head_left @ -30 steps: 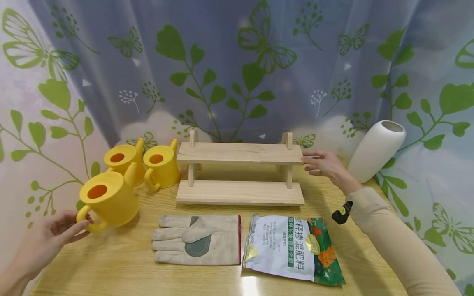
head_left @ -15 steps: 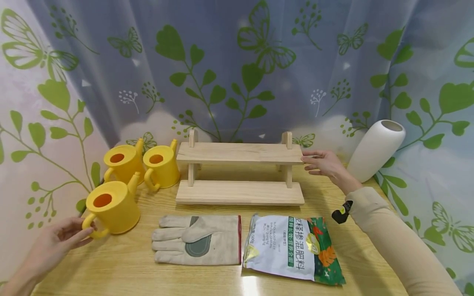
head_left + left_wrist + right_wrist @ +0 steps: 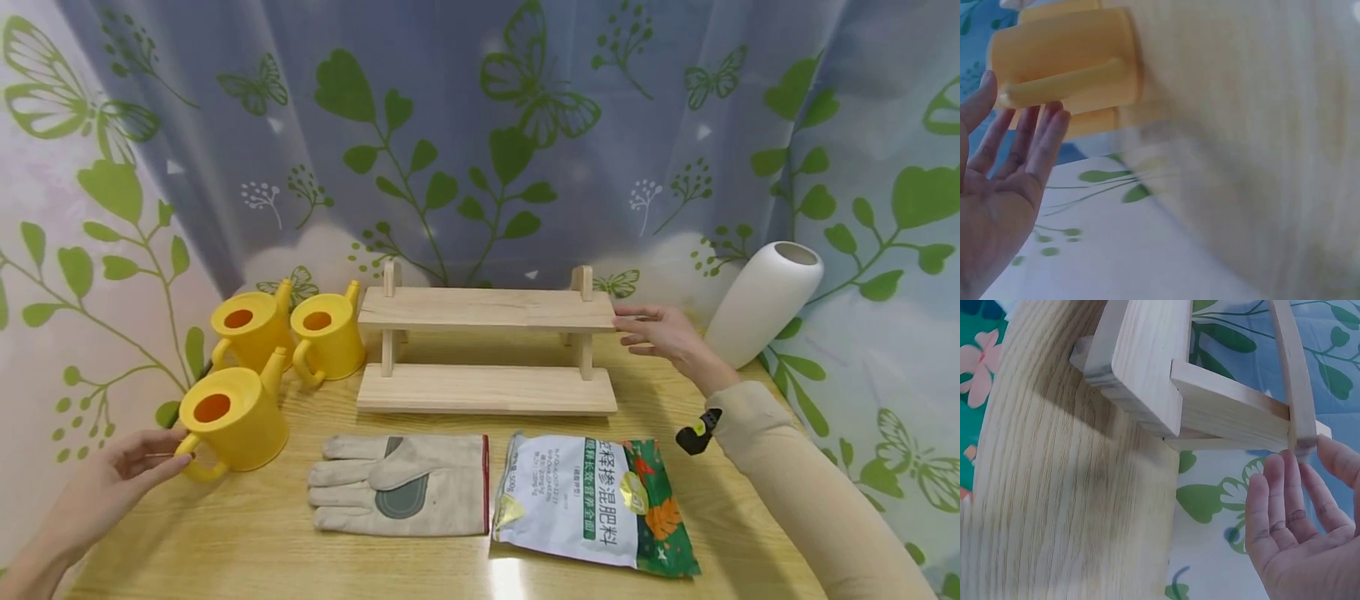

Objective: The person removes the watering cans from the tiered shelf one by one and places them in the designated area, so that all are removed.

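A yellow watering can stands upright on the table at the left, in front of two others. Beside its handle is my left hand, fingers extended and thumb tip at the handle. In the left wrist view the fingers are loosely spread by the can's handle, not wrapped round it. My right hand touches the right end of the upper board on a two-tier wooden shelf. In the right wrist view its nearly straight fingertips and thumb lie at the board's end.
Two more yellow watering cans stand at the back left beside the shelf. A beige work glove and a fertilizer bag lie in front. A white vase stands at the back right, near the patterned curtain.
The front watering can came down onto the table and shifted slightly right. My left hand's fingers have loosened from its handle. My right hand stays at the shelf end.
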### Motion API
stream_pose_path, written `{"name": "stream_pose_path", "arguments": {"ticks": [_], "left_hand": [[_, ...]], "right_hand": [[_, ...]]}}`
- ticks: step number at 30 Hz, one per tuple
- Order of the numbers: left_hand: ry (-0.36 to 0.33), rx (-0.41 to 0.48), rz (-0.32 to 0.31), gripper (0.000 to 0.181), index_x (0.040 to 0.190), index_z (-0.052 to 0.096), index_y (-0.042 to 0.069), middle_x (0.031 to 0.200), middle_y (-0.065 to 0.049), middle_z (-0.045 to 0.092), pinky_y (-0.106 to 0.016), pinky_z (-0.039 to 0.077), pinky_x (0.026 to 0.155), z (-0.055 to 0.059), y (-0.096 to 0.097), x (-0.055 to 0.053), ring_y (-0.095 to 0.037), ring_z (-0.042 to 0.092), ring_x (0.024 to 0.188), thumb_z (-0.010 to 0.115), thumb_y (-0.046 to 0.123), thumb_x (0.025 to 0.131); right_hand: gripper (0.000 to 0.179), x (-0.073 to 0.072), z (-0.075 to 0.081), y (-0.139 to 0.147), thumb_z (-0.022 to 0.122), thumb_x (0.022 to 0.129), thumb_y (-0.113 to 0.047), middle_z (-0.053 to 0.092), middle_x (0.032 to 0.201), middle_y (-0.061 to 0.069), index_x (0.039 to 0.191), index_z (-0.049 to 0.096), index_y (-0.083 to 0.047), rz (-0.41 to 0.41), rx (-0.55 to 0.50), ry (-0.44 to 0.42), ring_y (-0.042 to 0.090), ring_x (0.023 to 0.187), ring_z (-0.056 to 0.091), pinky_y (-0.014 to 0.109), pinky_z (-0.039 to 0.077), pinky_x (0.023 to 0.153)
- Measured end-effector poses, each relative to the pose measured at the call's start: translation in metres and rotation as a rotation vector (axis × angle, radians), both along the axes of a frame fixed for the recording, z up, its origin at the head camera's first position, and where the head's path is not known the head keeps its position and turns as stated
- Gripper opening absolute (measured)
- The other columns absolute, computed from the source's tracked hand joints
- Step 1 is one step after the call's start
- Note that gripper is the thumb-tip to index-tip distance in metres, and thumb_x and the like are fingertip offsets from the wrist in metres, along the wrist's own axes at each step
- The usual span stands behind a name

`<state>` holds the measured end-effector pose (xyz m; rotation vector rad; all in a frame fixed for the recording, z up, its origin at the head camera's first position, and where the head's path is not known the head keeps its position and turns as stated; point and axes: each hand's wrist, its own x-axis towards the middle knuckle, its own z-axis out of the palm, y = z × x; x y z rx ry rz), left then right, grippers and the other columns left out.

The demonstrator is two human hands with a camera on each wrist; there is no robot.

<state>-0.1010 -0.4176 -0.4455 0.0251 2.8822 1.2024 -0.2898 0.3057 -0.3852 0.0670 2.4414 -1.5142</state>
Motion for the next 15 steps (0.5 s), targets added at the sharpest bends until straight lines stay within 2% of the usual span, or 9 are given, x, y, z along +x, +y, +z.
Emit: {"name": "stream_pose_path", "arguments": {"ticks": [5, 9, 12, 15], "left_hand": [[0.065, -0.046, 0.027, 0.04, 0.136, 0.062, 0.0, 0.108, 0.045, 0.057, -0.006, 0.048, 0.07, 0.025, 0.002, -0.006, 0.026, 0.05, 0.097, 0.065, 0.029, 0.107], [0.121, -0.057, 0.043, 0.041, 0.134, 0.063, 0.002, 0.105, 0.044, 0.058, 0.0, 0.046, 0.072, 0.045, 0.018, -0.013, 0.029, 0.048, 0.097, 0.065, 0.032, 0.107], [0.168, -0.024, -0.007, 0.038, 0.134, 0.064, 0.001, 0.109, 0.041, 0.061, 0.001, 0.049, 0.076, 0.058, 0.039, -0.023, 0.026, 0.053, 0.099, 0.065, 0.027, 0.107], [0.19, 0.002, -0.082, 0.036, 0.134, 0.066, 0.002, 0.114, 0.034, 0.065, 0.0, 0.052, 0.08, 0.07, 0.067, -0.034, 0.021, 0.059, 0.102, 0.066, 0.025, 0.106]], "right_hand": [[0.063, 0.012, 0.004, 0.012, 0.061, 0.108, -0.04, 0.051, 0.158, 0.024, 0.158, 0.046, -0.005, 0.046, 0.052, 0.045, 0.001, 0.099, 0.069, 0.027, 0.063, 0.096], [0.062, 0.025, 0.009, 0.016, 0.061, 0.107, -0.042, 0.052, 0.156, 0.026, 0.157, 0.049, -0.007, 0.064, 0.087, 0.09, 0.001, 0.1, 0.07, 0.027, 0.064, 0.095], [0.062, 0.037, 0.016, 0.015, 0.062, 0.107, -0.044, 0.057, 0.151, 0.023, 0.155, 0.051, -0.007, 0.069, 0.095, 0.13, 0.001, 0.099, 0.07, 0.027, 0.064, 0.093], [0.059, 0.05, 0.023, 0.009, 0.063, 0.106, -0.042, 0.066, 0.14, 0.012, 0.152, 0.055, -0.007, 0.074, 0.09, 0.166, 0.002, 0.099, 0.07, 0.025, 0.064, 0.091]]}}
